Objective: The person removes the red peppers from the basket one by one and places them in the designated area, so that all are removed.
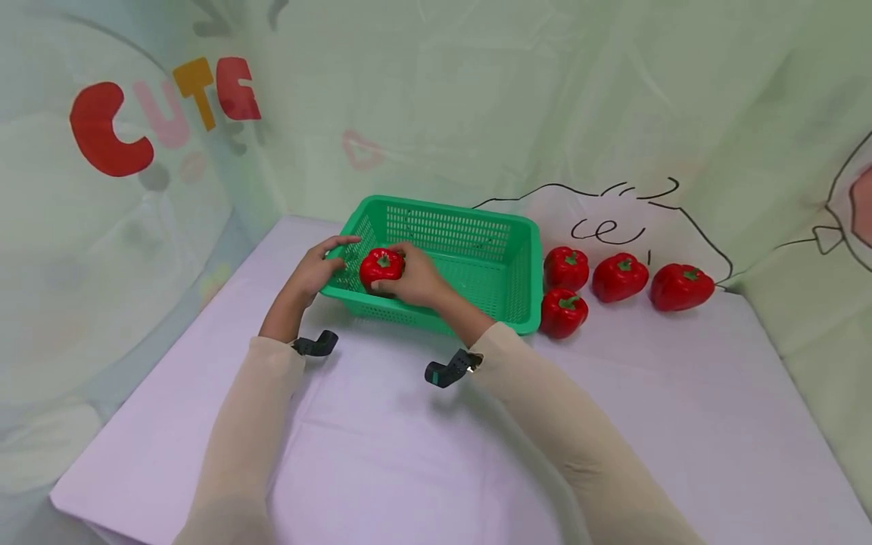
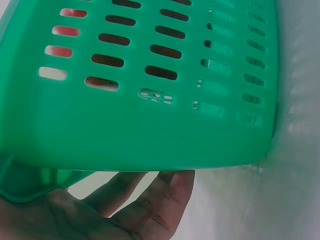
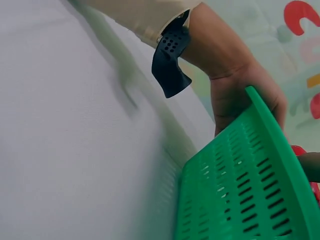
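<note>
A green plastic basket [image 1: 436,314] with slotted walls stands on the table. My left hand [image 1: 315,269] holds its left end, the fingers over the rim; in the left wrist view the fingers [image 2: 160,202] reach past the rim beside the slotted wall. Inside the basket, near that left end, my right hand [image 1: 417,278] grips a red bell pepper [image 1: 381,266] from its right side, green stem facing up. The right wrist view shows the basket's long outer wall [image 3: 225,185], with only a sliver of red behind the rim.
Several more red bell peppers lie right of the basket: two close by its right end, one pepper [image 1: 620,277] farther right and another [image 1: 681,288] beyond it. A printed cloth backdrop [image 1: 436,98] rises behind the white table [image 1: 381,454].
</note>
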The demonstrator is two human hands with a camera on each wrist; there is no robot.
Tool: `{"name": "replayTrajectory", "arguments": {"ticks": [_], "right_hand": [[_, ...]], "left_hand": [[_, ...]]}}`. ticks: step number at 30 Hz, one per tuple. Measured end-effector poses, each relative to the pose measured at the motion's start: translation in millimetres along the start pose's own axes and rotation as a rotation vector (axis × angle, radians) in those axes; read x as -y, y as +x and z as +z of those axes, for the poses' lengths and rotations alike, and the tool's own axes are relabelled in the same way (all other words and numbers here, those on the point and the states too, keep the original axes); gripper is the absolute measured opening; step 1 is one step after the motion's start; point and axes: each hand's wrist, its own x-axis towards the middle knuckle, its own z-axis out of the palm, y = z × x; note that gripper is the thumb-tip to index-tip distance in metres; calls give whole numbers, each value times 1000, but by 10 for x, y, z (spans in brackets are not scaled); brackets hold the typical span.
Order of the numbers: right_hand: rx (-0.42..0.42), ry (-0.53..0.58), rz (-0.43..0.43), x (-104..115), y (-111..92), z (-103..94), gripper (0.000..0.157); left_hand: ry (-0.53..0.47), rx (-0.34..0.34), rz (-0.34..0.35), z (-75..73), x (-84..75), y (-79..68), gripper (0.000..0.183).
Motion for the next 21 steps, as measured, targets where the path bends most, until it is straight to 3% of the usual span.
{"name": "replayTrajectory", "arguments": {"ticks": [5,21], "right_hand": [[-42,75,36,-44,-185,-193,72],[-178,117,43,-128,-766,-728,82]], "left_hand": [[-2,-1,-3,27,-6,22,53],[-8,16,12,-5,-17,-51,57]]}}
